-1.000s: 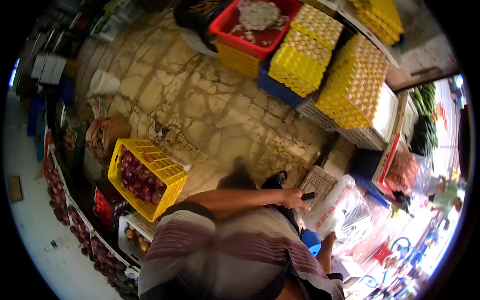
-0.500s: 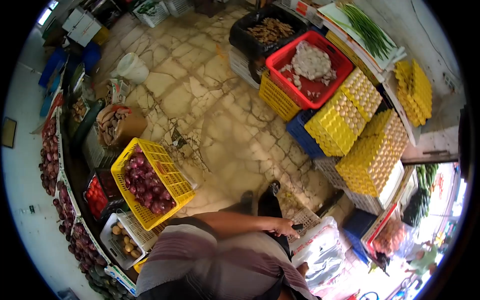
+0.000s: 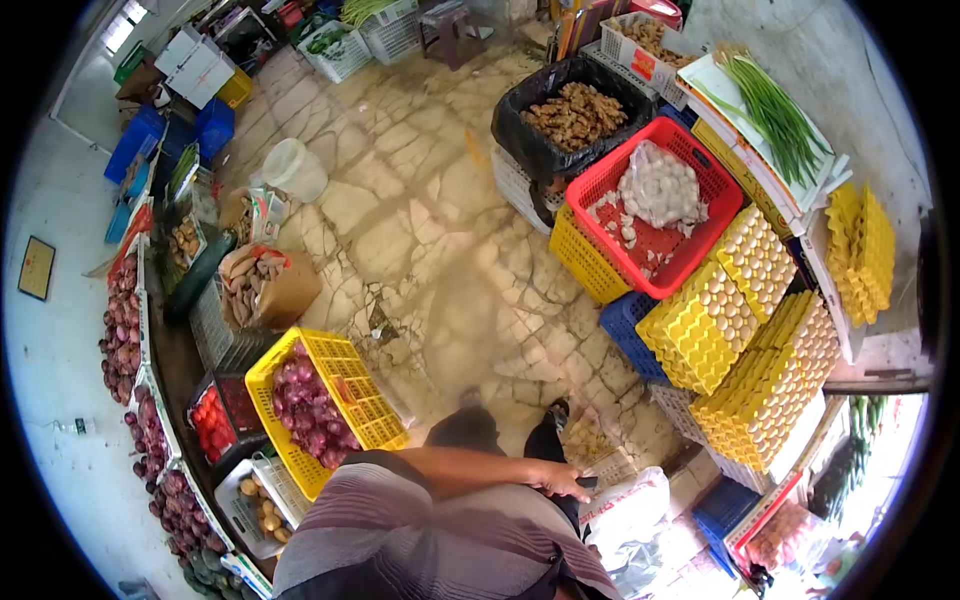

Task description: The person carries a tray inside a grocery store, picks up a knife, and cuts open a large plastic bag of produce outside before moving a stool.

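Observation:
My left hand [image 3: 562, 482] reaches across the front of my striped shirt [image 3: 400, 525], its fingers closed on a small black object [image 3: 587, 483] of which only the end shows. Beside that hand, on the right, lies a white plastic bag with red print [image 3: 628, 505]. Of my right hand [image 3: 594, 550] only a sliver of skin shows at the shirt's edge, near the bag; its fingers are hidden. Left of my forearm, a yellow crate [image 3: 375, 415] of red onions [image 3: 310, 405] stands tilted.
Yellow egg trays [image 3: 690, 330], a red crate of garlic [image 3: 645, 275] and a black-lined bin of ginger [image 3: 520, 110] stand on the right. A brown bag [image 3: 295, 290] and a white bucket [image 3: 295, 170] are at the left. Cracked stone floor [image 3: 420, 230] lies between.
The view has swung, bringing in more of the room's far end. My left hand still holds the black object. My right hand, clearer a second ago, is now almost wholly hidden.

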{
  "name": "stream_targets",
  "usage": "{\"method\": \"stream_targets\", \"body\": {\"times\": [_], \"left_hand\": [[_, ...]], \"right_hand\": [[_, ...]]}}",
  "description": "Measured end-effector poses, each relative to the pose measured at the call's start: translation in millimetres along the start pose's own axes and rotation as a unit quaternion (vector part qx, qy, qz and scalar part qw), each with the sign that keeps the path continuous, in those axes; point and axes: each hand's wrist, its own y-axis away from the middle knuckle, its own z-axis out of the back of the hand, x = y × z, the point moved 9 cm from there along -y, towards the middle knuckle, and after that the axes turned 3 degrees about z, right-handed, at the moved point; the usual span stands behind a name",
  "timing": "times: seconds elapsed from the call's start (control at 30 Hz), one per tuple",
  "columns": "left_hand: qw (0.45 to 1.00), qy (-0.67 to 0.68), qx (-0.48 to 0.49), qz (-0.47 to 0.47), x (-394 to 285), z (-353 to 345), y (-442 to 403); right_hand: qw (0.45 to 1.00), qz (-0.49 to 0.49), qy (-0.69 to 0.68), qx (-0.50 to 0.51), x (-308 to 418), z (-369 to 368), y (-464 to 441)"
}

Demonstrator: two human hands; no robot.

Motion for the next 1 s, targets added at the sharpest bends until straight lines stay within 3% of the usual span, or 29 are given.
{"method": "stream_targets", "body": {"times": [0.17,0.37,0.43,0.5,0.7,0.77,0.9,1.0], "left_hand": [[1.0,-0.022,-0.009,0.005,16.3,61.7,47.1],[0.999,-0.03,-0.017,0.002,26.8,146.9,116.8],[0.999,0.019,-0.03,-0.022,-3.8,180.8,160.8],[0.999,-0.02,-0.044,0.007,-3.8,216.0,175.2],[0.996,-0.041,-0.07,-0.023,-39.7,324.0,228.3],[0.986,-0.049,-0.127,-0.096,-56.5,364.3,247.7],[0.994,-0.051,-0.097,-0.027,-53.4,420.1,269.8],[0.99,-0.087,-0.085,-0.065,-46.6,459.1,271.8]], "right_hand": [[1.0,-0.011,-0.028,-0.005,8.9,-53.6,44.9],[0.998,0.004,-0.056,0.022,60.4,-169.8,106.9],[0.997,0.011,-0.067,0.032,91.1,-207.0,128.4],[0.996,0.018,-0.077,0.042,121.0,-242.3,141.8],[0.995,0.012,-0.082,0.052,198.2,-310.4,159.3],[0.995,0.007,-0.076,0.057,227.6,-332.1,158.9],[0.998,0.007,-0.033,0.06,303.0,-364.7,163.6],[0.998,0.019,-0.015,0.057,372.4,-393.1,172.2]]}}
